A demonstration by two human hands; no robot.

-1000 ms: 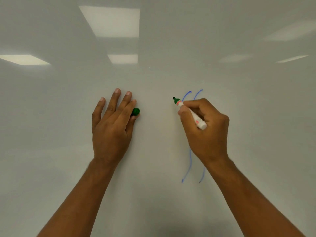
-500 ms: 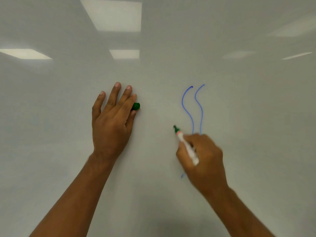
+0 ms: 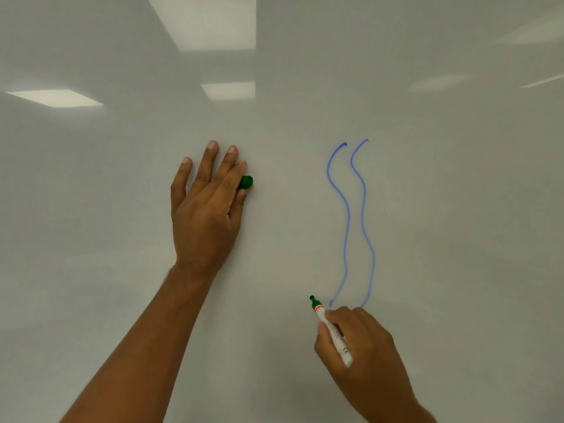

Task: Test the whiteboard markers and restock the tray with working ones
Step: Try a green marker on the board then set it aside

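Note:
A white whiteboard fills the view. My left hand lies flat against it with fingers straight, and pinches a green marker cap between thumb and index finger. Lower right, my right hand grips an uncapped white marker with a green tip. The tip points up and left, at or very near the board, just left of the lower ends of two wavy blue lines. No green line shows on the board. No tray is in view.
Ceiling lights reflect in the board's upper part. Both of my forearms reach up from the bottom edge of the view.
My right hand has drawn the marker down the board, from beside the tops of the blue lines to their lower ends, leaving no visible green trace. My left hand stays put.

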